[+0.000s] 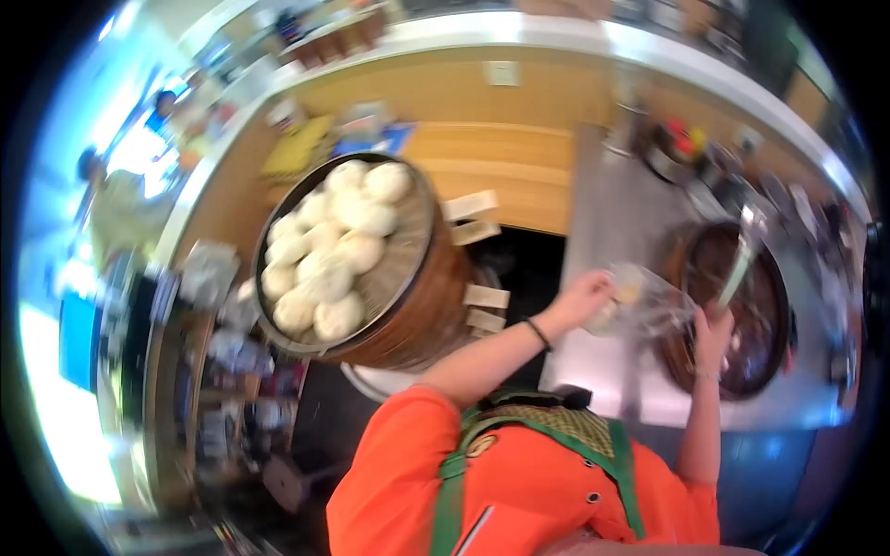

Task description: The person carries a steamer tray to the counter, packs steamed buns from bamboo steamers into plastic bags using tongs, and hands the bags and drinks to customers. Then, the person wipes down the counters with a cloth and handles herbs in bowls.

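Note:
A clear plastic bag (660, 308) is stretched between my two hands over the steel counter. My left hand (590, 295) has its fingers closed on the bag's left side, where something pale shows through the film. My right hand (713, 334) is closed around the lower end of tongs (739, 264) with a pale green handle, and the bag's right edge meets its fingers. Beneath and beside my right hand lies a round dark-rimmed vessel (779, 320); its contents are blurred. To the left, white buns (324, 236) are heaped in a round steamer (417, 320).
Bowls and containers (669, 153) line the back of the steel counter (603, 204). A yellow cloth (297, 148) lies behind the steamer. Wooden pieces (471, 206) jut beside the steamer. Shelves with bagged items (243, 357) stand at left. Other people (125, 208) are at the far left.

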Demonstrator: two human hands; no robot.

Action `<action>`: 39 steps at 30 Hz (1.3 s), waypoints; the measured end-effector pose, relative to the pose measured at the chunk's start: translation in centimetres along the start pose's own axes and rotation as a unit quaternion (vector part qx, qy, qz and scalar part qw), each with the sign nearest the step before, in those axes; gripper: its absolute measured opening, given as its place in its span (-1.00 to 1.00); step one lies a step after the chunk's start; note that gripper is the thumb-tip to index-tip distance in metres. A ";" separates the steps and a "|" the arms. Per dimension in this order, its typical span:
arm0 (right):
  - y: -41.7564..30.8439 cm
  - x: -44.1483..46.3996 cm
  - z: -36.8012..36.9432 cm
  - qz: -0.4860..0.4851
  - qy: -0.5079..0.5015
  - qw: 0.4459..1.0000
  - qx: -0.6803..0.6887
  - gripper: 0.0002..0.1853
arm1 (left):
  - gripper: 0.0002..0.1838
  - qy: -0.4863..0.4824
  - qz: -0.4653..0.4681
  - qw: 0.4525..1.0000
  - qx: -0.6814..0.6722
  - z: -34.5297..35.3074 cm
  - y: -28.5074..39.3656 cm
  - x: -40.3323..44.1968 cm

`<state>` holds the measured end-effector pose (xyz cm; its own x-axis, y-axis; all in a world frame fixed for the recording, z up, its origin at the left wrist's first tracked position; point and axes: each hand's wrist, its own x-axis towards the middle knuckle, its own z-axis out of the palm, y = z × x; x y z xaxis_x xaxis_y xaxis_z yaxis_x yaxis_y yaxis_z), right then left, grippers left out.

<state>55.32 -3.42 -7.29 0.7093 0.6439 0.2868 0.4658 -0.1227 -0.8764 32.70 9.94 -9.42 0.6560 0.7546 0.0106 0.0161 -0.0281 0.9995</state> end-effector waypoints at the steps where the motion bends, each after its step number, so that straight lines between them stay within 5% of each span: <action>1: 1.5 0.3 -0.2 0.026 -0.040 0.998 0.035 -0.57 | -0.84 0.001 0.027 1.000 0.009 0.3 -1.5 0.4; 2: 3.4 0.9 -0.7 -0.023 -0.062 0.996 -0.067 -0.62 | -0.85 0.022 0.046 0.997 0.049 0.4 -1.1 0.0; 3: 0.0 0.0 -0.6 0.051 -0.074 0.996 0.015 -0.72 | -0.85 0.022 0.023 0.999 0.020 0.6 -1.1 -0.1; 11: -5.5 -0.5 0.0 -0.072 -0.115 0.982 0.128 -0.71 | -0.65 -0.022 0.060 0.993 0.100 0.9 -0.1 -1.3; 13: -8.8 -0.5 1.1 -0.119 -0.139 0.974 0.132 -0.57 | -0.50 -0.053 0.070 0.991 0.102 0.3 0.4 -1.9; 15: -11.7 -0.2 3.0 -0.283 -0.185 0.935 0.104 -0.38 | -0.39 -0.009 0.150 0.979 0.142 0.5 0.3 -3.0; 17: -15.9 -0.7 5.1 -0.217 -0.303 0.924 0.087 -0.26 | -0.31 -0.003 0.151 0.976 0.156 -0.5 0.5 -4.8; 18: -17.6 -0.6 6.8 -0.350 -0.289 0.891 -0.030 -0.30 | -0.31 0.010 0.141 0.976 0.166 -1.1 0.5 -5.7; 20: -22.6 -1.7 10.1 -0.370 -0.386 0.843 -0.067 -0.33 | -0.37 0.007 0.124 0.980 0.152 -3.2 2.8 -8.7; 21: -23.6 -2.1 12.6 -0.461 -0.374 0.803 -0.049 -0.33 | -0.37 0.010 0.121 0.980 0.157 -4.4 2.3 -10.0; 23: -27.0 -3.4 16.4 -0.456 -0.464 0.754 -0.084 -0.33 | -0.45 0.029 0.152 0.966 0.207 -5.8 0.5 -12.5; 28: -28.4 -4.9 24.7 -0.587 -0.480 0.641 -0.121 -0.39 | -0.58 0.067 0.104 0.973 0.193 -10.5 -1.2 -19.3; 33: -29.1 -4.4 26.1 -0.527 -0.543 0.644 -0.113 -0.53 | -0.61 0.092 0.007 0.983 0.159 -13.9 -1.2 -24.4; 35: -28.6 -3.5 25.8 -0.304 -0.673 0.669 -0.086 -0.57 | -0.62 0.085 -0.049 0.988 0.122 -14.7 -1.1 -25.8; 36: -29.3 -3.1 24.7 -0.078 -0.717 0.678 -0.143 -0.59 | -0.62 0.083 -0.051 0.988 0.118 -14.9 -0.9 -26.3; 37: -29.3 -2.6 24.1 -0.075 -0.717 0.677 -0.147 -0.59 | -0.63 0.077 -0.050 0.987 0.133 -15.3 -0.7 -26.6; 39: -28.3 -1.2 22.7 -0.263 -0.656 0.695 -0.134 -0.55 | -0.64 0.072 -0.050 0.986 0.140 -15.6 -0.2 -26.9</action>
<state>29.28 16.39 8.38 -0.6065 0.7660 -0.2129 0.6841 0.3664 -0.6306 3.22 -0.14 -9.47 0.5273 0.8474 -0.0624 0.2953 -0.1139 0.9486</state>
